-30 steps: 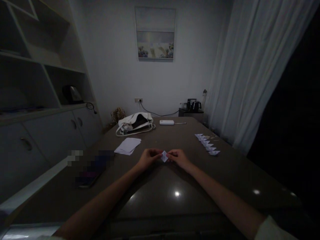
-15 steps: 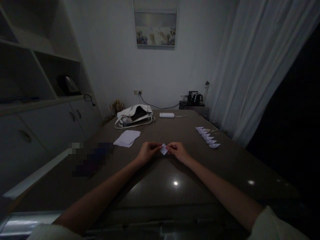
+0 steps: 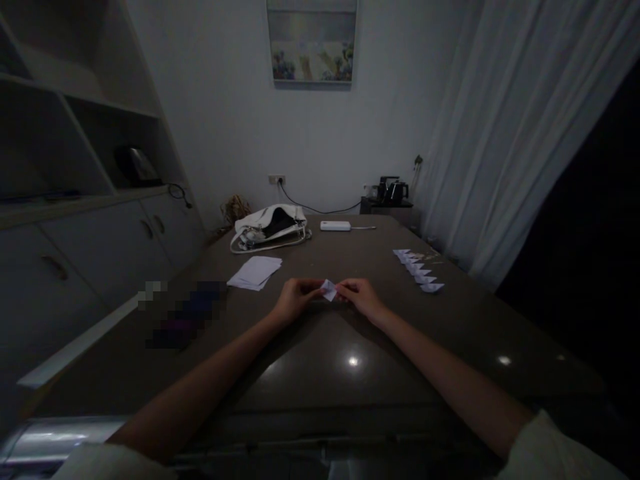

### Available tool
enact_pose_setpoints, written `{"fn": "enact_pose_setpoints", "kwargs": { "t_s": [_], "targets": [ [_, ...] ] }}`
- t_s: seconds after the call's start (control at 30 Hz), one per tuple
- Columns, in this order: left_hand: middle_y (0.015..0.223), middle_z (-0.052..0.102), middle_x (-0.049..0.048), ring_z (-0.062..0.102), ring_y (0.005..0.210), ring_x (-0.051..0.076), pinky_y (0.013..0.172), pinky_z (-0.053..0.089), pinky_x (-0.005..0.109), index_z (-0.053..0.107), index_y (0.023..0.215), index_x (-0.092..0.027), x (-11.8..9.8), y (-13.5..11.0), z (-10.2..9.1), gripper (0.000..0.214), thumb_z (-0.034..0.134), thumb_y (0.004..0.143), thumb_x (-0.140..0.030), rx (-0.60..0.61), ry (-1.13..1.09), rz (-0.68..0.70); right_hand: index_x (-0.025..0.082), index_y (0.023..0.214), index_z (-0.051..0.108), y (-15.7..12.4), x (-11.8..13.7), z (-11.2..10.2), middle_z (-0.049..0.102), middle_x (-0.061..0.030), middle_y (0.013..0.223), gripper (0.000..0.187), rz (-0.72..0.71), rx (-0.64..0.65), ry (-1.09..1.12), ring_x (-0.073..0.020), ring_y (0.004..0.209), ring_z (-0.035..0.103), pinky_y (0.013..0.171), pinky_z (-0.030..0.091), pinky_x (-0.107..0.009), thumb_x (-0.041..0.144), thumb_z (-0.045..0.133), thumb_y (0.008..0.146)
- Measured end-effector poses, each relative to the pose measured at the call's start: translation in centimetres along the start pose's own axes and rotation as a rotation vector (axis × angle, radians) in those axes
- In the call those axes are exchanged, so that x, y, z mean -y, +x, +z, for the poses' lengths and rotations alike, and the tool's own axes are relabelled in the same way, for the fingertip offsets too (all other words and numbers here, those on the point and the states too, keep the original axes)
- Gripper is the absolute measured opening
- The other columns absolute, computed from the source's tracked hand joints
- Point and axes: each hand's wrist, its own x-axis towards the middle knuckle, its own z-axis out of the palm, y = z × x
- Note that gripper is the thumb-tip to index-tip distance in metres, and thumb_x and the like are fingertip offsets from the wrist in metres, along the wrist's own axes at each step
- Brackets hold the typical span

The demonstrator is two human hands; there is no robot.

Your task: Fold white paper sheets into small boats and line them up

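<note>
Both my hands meet over the middle of the dark table point(image 3: 310, 373). My left hand point(image 3: 294, 299) and my right hand point(image 3: 361, 296) each pinch one side of a small folded white paper piece point(image 3: 329, 290), held just above the tabletop. The fingers of both hands are closed on it. To the right lies a row of several finished small folded paper pieces point(image 3: 418, 271). A small stack of white paper sheets point(image 3: 255, 272) lies to the left of my hands.
A white handbag point(image 3: 270, 227) lies at the far side of the table, beside a white flat device point(image 3: 335, 226) with a cable. A blurred dark object point(image 3: 183, 313) sits at the left edge. Cabinets stand left, a white curtain point(image 3: 500, 133) hangs right.
The view has tilted slightly, so everything sits a bit higher in the picture. My hands keep pinching the small paper piece, which has turned a little between my fingers.
</note>
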Motion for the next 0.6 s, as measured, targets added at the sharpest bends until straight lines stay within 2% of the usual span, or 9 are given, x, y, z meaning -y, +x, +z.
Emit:
{"fn": "enact_pose_setpoints", "kwargs": {
  "t_s": [0.27,0.6],
  "targets": [
    [0.093,0.074,0.0119,0.069,0.079,0.024,0.072,0.054,0.031,0.07,0.101,-0.009,0.31,0.15,0.1,0.041,0.068,0.072,-0.038,-0.057,-0.047,0.002,0.013,0.073,0.067,-0.07,0.25,0.1,0.066,-0.0048,0.07,0.032,0.029,-0.017,0.042,-0.0111,0.057,0.054,0.054,0.039,-0.022,0.045,0.06,0.074],
    [0.083,0.075,0.0106,0.068,0.065,0.02,0.062,0.052,0.028,0.071,0.097,-0.009,-0.22,-0.04,0.23,0.037,0.068,0.072,-0.037,-0.071,-0.072,-0.053,0.013,0.072,0.066,-0.06,0.2,0.19,0.062,-0.0013,0.061,0.028,0.037,-0.028,0.02,-0.0106,0.053,0.05,0.052,0.037,-0.022,0.041,0.064,0.071]
  ]
}}
